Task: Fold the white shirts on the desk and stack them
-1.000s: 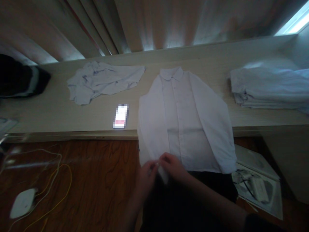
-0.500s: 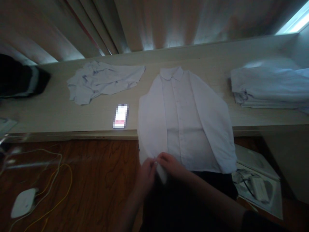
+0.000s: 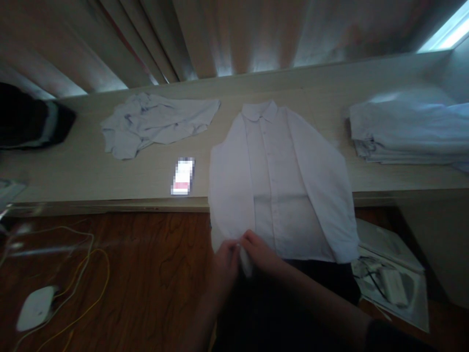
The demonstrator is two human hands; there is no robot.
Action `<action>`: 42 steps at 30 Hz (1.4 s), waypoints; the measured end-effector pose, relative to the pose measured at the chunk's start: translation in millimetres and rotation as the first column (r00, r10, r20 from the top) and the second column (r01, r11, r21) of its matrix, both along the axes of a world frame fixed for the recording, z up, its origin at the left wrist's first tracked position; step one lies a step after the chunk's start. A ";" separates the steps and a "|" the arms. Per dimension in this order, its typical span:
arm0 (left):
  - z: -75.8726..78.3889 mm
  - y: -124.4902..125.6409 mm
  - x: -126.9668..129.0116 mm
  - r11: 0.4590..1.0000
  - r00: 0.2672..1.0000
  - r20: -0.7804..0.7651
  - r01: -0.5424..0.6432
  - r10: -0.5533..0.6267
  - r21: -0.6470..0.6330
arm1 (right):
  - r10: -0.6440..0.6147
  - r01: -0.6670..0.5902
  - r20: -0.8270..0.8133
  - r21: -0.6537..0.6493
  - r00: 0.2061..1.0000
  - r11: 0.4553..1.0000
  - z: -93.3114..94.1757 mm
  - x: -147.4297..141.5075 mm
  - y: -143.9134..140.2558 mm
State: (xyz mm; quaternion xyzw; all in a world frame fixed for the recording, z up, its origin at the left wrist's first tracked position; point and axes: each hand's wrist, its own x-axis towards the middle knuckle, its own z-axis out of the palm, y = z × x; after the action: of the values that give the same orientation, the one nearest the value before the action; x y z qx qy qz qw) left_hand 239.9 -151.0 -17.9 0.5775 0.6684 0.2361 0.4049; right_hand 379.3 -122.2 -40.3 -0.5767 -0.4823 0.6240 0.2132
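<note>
Both hands meet at the near edge of the white shirt, the left hand and right hand each pinched closed on the cuff of the sleeve folded down its left side, so the step in hand looks like squaring that cuff against the hem. The shirt lies face up, buttoned, collar away, its tail hanging over the table edge. Judging by this, the next move calls for a clean cross fold, with the phone, crumpled shirt and folded stack beyond.

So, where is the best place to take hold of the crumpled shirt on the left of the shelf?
Probably pinch a raised fold near the middle of the crumpled shirt, coming from above. It lies bunched, not flat, on the shelf, so its ridges offer easier holds than its edges.
</note>
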 end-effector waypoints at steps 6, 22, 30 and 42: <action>-1.7 2.3 -3.2 0.999 1.000 0.004 0.031 -0.031 0.022 | -0.002 0.002 0.003 -0.007 1.000 1.000 4.0 -4.1 2.4; -11.6 -7.1 -10.9 0.994 0.987 0.115 -0.113 0.112 -0.002 | 0.117 -0.148 0.091 0.565 0.989 0.812 22.5 13.5 3.4; -9.0 -7.8 -11.3 0.994 0.985 0.132 -0.110 0.111 -0.014 | 0.192 -0.292 0.227 0.595 0.955 0.748 9.1 15.8 0.7; -4.4 -10.3 -13.6 0.999 0.995 0.098 -0.032 0.033 -0.012 | 0.244 -0.594 0.569 0.580 0.785 0.557 11.8 14.3 -1.0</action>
State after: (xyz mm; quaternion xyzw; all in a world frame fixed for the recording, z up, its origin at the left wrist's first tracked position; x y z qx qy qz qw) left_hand 226.3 -161.4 -22.3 0.5522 0.6581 0.2671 0.4366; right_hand 393.6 -123.3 -28.5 -0.4250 -0.8509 0.2665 0.1560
